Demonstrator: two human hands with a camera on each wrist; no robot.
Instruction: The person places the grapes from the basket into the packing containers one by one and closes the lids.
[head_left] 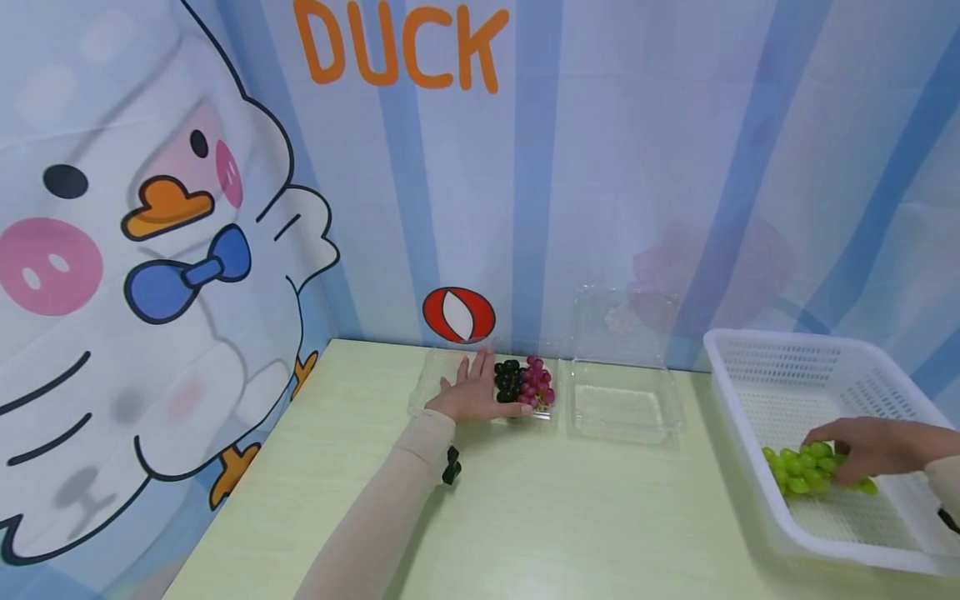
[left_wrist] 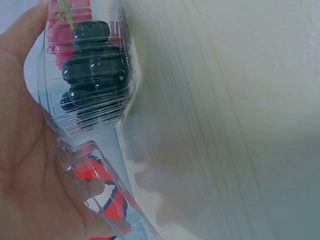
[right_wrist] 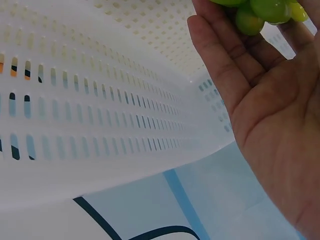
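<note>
The left hand (head_left: pixel 471 398), fingers spread, rests against the clear box (left_wrist: pixel 75 130) while the right hand (head_left: pixel 873 448) grips green grapes (head_left: pixel 802 469) inside the white basket (head_left: pixel 862 552), apparently gathering them, so the next move likely calls for a gentle lift.

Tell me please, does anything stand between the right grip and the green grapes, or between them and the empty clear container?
Nothing visible separates the right grip from the green grapes. Toward the empty clear container, the white basket's left wall stands between, nothing else visible.
</note>
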